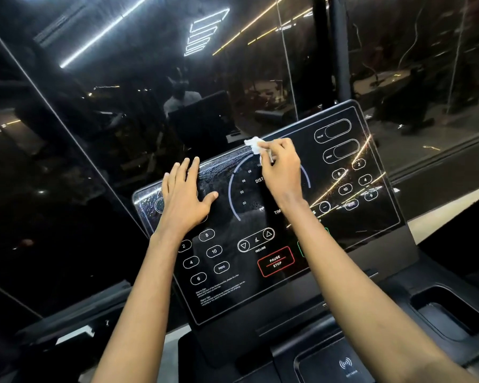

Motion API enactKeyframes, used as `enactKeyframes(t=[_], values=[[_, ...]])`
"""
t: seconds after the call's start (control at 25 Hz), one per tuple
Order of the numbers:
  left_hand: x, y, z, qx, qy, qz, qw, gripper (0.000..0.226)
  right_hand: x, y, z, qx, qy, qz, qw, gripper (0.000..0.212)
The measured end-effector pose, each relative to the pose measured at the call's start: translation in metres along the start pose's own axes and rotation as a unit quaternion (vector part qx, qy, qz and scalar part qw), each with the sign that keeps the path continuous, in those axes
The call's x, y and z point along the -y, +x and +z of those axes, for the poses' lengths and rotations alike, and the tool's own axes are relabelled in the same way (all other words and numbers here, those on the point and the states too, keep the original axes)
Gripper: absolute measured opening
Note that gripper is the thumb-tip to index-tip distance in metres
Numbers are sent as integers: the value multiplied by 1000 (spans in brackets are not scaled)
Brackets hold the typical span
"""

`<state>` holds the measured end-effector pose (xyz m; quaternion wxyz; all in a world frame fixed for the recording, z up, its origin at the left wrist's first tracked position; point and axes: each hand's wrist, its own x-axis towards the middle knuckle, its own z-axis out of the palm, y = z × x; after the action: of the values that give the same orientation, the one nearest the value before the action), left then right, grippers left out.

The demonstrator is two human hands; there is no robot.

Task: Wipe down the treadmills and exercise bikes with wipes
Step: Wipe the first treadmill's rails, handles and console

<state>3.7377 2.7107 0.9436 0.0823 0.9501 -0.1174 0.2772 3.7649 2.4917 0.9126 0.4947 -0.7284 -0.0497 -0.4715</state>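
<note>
R grip (281,170) on wipe (253,144), above PAUSE STOP (275,261)

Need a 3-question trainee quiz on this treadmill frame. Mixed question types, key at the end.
1. Which hand pinches the wipe? A: left. B: right. C: both.
2. True or false: the left hand rests flat on the console, fingers straight, holding nothing.
3. Fill in: the red-outlined button reads PAUSE ____.

Key
1. B, the right hand.
2. True.
3. STOP.
</note>
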Motion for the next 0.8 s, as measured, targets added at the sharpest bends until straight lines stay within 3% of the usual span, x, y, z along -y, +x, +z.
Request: enactKeyframes(t=[0.24, 0.36, 0.52, 0.68, 0.8], values=[[-12, 2, 3, -1, -5, 62, 998, 89, -6, -65, -3, 105, 1, -81, 991, 15], [-19, 1, 6, 2, 7, 72, 997, 89, -21, -95, -19, 82, 32, -24, 996, 16], [-22, 1, 6, -2, 18, 65, 998, 89, -41, -140, -36, 117, 21, -48, 992, 18], [-26, 2, 10, -25, 10, 59, 998, 88, -66, -160, -61, 84, 11, 19, 996, 17], [-27, 1, 12, -37, 5, 56, 998, 87, -70, -200, -65, 186, -6, -12, 982, 17]])
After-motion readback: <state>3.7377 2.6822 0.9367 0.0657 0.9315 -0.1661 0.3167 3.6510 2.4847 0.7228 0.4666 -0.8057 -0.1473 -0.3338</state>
